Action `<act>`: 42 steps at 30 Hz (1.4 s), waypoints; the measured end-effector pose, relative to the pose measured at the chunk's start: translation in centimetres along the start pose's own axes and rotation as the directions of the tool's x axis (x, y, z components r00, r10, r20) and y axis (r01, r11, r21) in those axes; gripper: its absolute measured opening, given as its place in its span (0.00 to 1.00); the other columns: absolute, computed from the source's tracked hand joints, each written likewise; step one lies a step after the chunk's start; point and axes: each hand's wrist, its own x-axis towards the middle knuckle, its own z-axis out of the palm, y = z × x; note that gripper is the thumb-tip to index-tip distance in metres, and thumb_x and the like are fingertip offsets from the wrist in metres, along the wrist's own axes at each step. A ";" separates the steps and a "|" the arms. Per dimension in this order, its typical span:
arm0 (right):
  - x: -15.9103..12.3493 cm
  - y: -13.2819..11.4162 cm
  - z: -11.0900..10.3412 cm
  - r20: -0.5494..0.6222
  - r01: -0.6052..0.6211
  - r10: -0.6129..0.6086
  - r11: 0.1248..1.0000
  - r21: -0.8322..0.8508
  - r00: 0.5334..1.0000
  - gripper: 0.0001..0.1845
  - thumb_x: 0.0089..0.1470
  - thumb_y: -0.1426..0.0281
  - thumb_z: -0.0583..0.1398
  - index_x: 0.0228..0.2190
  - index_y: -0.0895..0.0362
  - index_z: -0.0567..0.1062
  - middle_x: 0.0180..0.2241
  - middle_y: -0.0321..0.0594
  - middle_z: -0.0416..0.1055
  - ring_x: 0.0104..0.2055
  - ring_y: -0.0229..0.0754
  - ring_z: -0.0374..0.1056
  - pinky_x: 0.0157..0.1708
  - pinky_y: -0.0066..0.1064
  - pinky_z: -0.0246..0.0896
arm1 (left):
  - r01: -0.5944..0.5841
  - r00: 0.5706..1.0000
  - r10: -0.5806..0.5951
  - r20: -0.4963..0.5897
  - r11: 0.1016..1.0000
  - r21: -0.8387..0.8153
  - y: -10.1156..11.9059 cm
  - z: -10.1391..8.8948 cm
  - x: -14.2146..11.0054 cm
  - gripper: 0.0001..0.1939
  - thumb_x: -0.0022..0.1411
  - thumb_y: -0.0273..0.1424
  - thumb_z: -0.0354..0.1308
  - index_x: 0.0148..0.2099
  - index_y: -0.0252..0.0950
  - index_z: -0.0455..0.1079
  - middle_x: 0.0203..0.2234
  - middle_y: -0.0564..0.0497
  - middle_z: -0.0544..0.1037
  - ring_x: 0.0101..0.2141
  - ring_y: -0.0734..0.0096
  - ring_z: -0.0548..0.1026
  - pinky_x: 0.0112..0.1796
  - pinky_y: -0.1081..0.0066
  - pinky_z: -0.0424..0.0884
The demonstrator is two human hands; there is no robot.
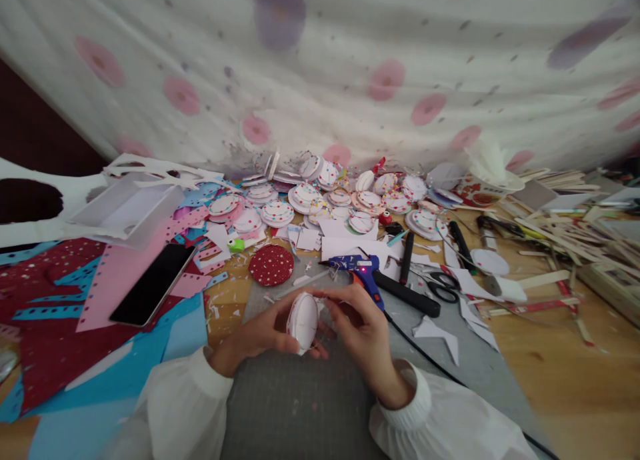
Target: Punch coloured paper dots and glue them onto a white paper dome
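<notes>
My left hand [270,337] is closed around a small round white paper piece [303,322], which is tilted up with its face toward me. Pinched fingers of my right hand [363,327] meet the piece's right edge, where a thin pale strand seems to run; what exactly they grip is too small to make out. Just behind my hands lies a red fabric disc [271,265] with pale star dots. A blue glue gun [361,267] with a small lit light lies beyond my right hand, its cord trailing right. The grey cutting mat [300,413] lies underneath.
Many stacked paper discs with coloured dots [306,197] line the back by the floral curtain [310,67]. To the left are a phone [153,285], a white box [127,210] and coloured sheets. Scissors [441,287], paper scraps and wooden sticks [555,233] lie right.
</notes>
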 end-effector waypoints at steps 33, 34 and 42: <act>0.1 1.3 0.5 0.062 -0.300 0.296 0.950 0.088 0.953 0.09 0.52 0.70 0.61 0.37 0.56 0.77 0.37 0.43 0.74 0.31 0.39 0.71 0.27 0.29 0.70 | 0.042 0.985 -0.058 -0.164 0.994 -0.098 -0.1 0.3 -0.1 0.22 0.55 0.27 0.62 0.54 0.41 0.70 0.42 0.51 0.80 0.44 0.58 0.79 0.51 0.59 0.68; 0.1 1.3 0.5 0.067 -0.306 0.301 0.948 0.083 0.951 0.10 0.52 0.70 0.61 0.37 0.56 0.78 0.37 0.44 0.74 0.31 0.39 0.71 0.27 0.29 0.70 | 0.039 0.984 -0.060 -0.169 0.992 -0.122 -0.1 0.3 0.0 0.21 0.56 0.27 0.61 0.53 0.40 0.70 0.43 0.51 0.80 0.43 0.57 0.79 0.51 0.58 0.68; 0.0 1.5 0.5 0.063 -0.253 0.251 0.967 0.034 0.966 0.10 0.51 0.70 0.61 0.38 0.55 0.78 0.36 0.43 0.73 0.31 0.40 0.70 0.28 0.30 0.69 | 0.015 0.982 -0.054 -0.181 0.977 -0.211 -1.2 -0.6 0.3 0.18 0.61 0.34 0.54 0.51 0.32 0.74 0.40 0.45 0.82 0.44 0.54 0.78 0.52 0.52 0.67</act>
